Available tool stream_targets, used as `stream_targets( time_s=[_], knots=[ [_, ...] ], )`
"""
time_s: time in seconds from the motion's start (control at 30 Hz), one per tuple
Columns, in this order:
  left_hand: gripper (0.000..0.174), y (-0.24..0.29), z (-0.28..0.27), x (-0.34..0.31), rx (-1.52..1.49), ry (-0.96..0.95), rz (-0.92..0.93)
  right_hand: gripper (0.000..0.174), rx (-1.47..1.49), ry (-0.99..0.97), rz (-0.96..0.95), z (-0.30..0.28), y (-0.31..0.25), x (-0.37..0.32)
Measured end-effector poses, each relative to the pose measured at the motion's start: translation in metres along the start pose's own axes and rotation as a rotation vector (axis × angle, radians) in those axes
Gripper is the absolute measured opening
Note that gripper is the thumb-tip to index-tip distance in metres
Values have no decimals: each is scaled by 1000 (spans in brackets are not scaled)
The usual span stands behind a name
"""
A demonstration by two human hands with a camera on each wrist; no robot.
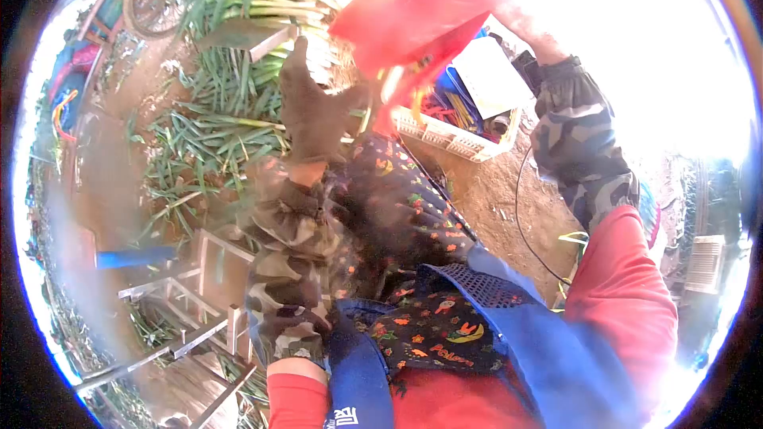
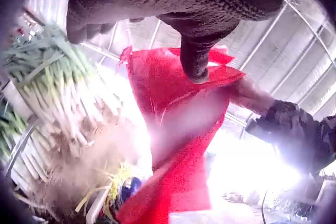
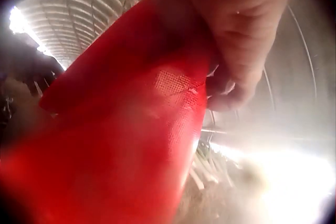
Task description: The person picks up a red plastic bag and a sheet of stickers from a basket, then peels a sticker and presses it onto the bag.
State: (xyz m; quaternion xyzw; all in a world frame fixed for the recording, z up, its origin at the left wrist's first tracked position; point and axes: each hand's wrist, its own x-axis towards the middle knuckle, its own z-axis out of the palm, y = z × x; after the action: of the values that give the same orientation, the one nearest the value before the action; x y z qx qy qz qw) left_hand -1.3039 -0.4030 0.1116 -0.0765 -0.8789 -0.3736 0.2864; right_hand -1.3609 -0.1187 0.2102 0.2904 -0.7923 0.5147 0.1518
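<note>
A thin red bag (image 1: 421, 16) with a fine mesh weave hangs from my bare right hand (image 1: 531, 28), which pinches its edge. In the right wrist view the thumb and fingers of that hand (image 3: 241, 40) grip the top edge of the bag (image 3: 126, 129). My left hand (image 1: 314, 115), in a dark knitted glove, is held out to the left of the bag with fingers extended and thumb apart. In the left wrist view this gloved hand (image 2: 173, 3) is above the bag (image 2: 178, 103), its thumb overlapping the bag's upper edge.
Bundles of leeks (image 1: 238, 79) lie on the soil at the left and ahead. A cream plastic crate (image 1: 457, 143) with a white sheet (image 1: 485, 71) and small items stands beyond my knees. Metal frames (image 1: 191, 302) are at the lower left. A thin cable (image 1: 520, 214) runs at the right.
</note>
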Motion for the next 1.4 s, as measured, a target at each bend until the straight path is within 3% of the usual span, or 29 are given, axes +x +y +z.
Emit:
stream_targets(
  time_s=[0.03, 0.07, 0.2, 0.27, 0.3, 0.33, 0.4, 0.43, 0.47, 0.5, 0.57, 0.67, 0.7, 0.73, 0.77, 0.8, 0.83, 0.9, 1.0, 1.1, 1.2, 1.3, 1.33, 1.4],
  knots=[
    [96, 10, -8, -1, 33, 91, 143, 37, 65, -23, -15, -5, -22, -5],
    [123, 16, -15, -1, -32, 126, 270, 38, 125, -49, -29, -12, -41, -9],
    [126, 81, -61, -22, -42, 16, 231, 40, 284, -142, -39, -41, -90, -28],
    [121, 105, -87, -32, -301, -179, 133, 41, 276, -194, -12, -53, -99, -31],
    [118, 112, -95, -41, -431, -279, 76, 38, 115, -241, -65, -64, -85, -31],
    [104, 116, -102, -52, -467, -343, -25, 35, 140, -280, 16, -57, -111, -26],
    [76, 122, -115, -75, -536, -467, -235, 37, 91, -522, -500, -50, -110, -27],
    [62, 123, -120, -84, -563, -525, -344, 37, 190, -609, -529, -39, -102, -27],
    [54, 114, -126, -98, -455, -502, -271, 37, 291, -703, -550, -25, -98, -28],
    [52, 111, -134, -113, -427, -483, -369, 37, 390, -802, -561, -12, -93, -28],
    [49, 105, -150, -145, -368, -433, -570, 38, 297, -603, -428, 31, -65, -74],
    [52, 38, -150, -206, -115, -399, -795, 46, -137, -629, -181, 128, -32, -90],
    [52, 18, -148, -230, -241, -336, -845, 48, -284, -636, -103, 149, -28, -92],
    [53, 1, -144, -256, -370, -264, -893, 46, -243, -619, -107, 157, -26, -99],
    [53, -8, -145, -272, -503, -187, -936, 44, -207, -604, -110, 158, -24, -112],
    [58, 1, -155, -267, -342, -285, -1036, 42, -174, -587, -111, 156, -22, -127],
    [61, -4, -155, -275, -452, -219, -1042, 45, -288, -471, -187, 143, -34, -143],
    [66, -16, -150, -287, -672, -72, -1036, 45, -432, -416, -138, 112, -69, -158],
    [64, -4, -153, -276, -662, -8, -1010, 51, -319, -340, -18, 81, -98, -189],
    [61, 3, -152, -270, -800, 50, -1108, 71, -317, -619, 104, 75, -102, -224],
    [59, -22, -145, -276, -514, -84, -1094, 89, -473, -745, 166, 85, -87, -254],
    [59, -2, -148, -267, -646, 15, -1112, 94, -382, -696, 298, 93, -56, -274],
    [58, 1, -149, -264, -658, 12, -1116, 84, -413, -641, 236, 96, -54, -274],
    [56, 5, -153, -260, -681, 6, -1125, 72, -224, -582, 296, 101, -51, -272]
  ],
)
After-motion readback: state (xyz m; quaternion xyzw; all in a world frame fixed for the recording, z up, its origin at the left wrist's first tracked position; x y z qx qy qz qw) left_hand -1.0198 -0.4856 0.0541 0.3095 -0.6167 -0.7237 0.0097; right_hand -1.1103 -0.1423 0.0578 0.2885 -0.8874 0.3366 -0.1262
